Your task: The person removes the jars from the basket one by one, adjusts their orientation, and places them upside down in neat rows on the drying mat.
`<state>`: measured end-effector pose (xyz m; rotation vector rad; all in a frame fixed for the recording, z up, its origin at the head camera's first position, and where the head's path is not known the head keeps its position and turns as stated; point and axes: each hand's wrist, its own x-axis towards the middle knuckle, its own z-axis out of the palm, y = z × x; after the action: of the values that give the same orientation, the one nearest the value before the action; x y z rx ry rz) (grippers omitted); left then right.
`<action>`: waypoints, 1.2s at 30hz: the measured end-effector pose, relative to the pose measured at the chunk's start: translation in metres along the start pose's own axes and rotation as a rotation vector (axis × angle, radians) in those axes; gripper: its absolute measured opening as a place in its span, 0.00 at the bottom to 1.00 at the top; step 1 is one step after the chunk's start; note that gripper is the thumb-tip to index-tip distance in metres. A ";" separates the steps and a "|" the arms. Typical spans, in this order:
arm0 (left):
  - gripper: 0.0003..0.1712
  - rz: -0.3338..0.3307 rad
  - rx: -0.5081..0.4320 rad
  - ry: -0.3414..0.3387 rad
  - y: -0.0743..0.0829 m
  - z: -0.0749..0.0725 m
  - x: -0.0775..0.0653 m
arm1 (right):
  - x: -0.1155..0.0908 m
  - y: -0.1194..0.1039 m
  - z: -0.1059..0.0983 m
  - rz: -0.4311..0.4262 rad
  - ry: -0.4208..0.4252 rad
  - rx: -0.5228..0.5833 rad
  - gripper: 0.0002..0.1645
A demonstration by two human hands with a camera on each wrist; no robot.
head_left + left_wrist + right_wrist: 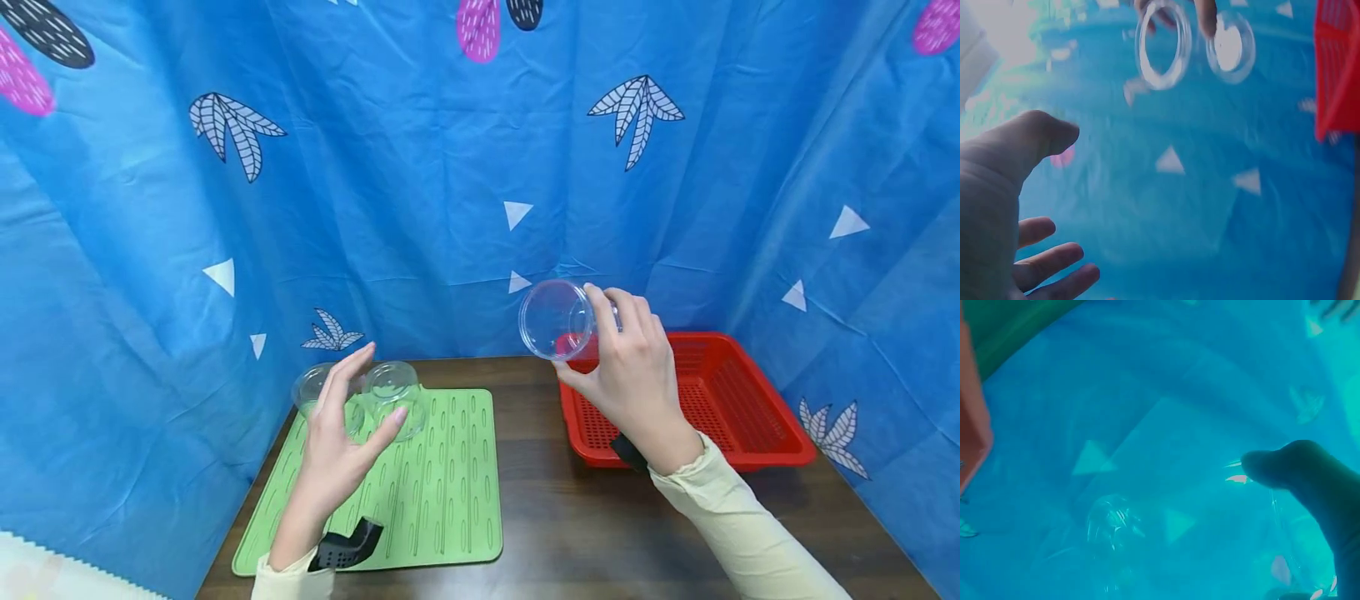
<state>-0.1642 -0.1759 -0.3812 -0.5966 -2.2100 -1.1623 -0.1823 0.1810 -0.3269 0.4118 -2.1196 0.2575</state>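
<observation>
My right hand (633,367) grips a clear plastic cup (553,321) between thumb and fingers, raised over the near left side of the red basket. The cup lies on its side in the air, its round rim facing left. In the left wrist view, two clear round outlines show by the right fingers; whether they belong to one cup or two I cannot tell. My left hand (333,458) is held above the green mat (450,492), thumb and fingers spread apart with nothing between them. Behind it, two clear cups (393,392) stand on the mat's far left part, one partly hidden by the fingers.
The red basket (750,367) with slotted walls sits on the right of the dark wooden table (532,517). A blue patterned curtain (420,183) hangs close behind the table and along both sides.
</observation>
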 end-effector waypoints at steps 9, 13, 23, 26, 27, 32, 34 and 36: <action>0.53 0.242 -0.102 -0.095 0.054 0.032 0.040 | 0.009 -0.044 -0.001 -0.133 0.015 -0.055 0.53; 0.55 0.269 -0.128 -0.128 0.064 0.043 0.051 | 0.012 -0.059 0.000 -0.184 0.011 -0.100 0.53; 0.58 0.233 -0.131 -0.163 0.061 0.053 0.059 | 0.009 -0.084 0.005 -0.224 -0.009 -0.166 0.58; 0.58 0.228 -0.130 -0.161 0.061 0.053 0.059 | 0.007 -0.089 0.006 -0.232 0.011 -0.166 0.55; 0.58 0.229 -0.134 -0.156 0.061 0.053 0.059 | 0.006 -0.090 0.006 -0.235 0.017 -0.166 0.55; 0.57 0.245 -0.154 -0.132 0.061 0.053 0.057 | 0.005 -0.093 0.005 -0.232 0.025 -0.156 0.54; 0.57 0.252 -0.161 -0.127 0.064 0.051 0.056 | 0.004 -0.094 0.004 -0.227 0.022 -0.149 0.54; 0.56 0.254 -0.173 -0.126 0.071 0.048 0.056 | 0.004 -0.094 0.004 -0.222 0.019 -0.143 0.55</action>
<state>-0.1753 -0.0915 -0.3252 -1.0165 -2.0718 -1.2158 -0.1507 0.0919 -0.3232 0.5517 -2.0380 -0.0177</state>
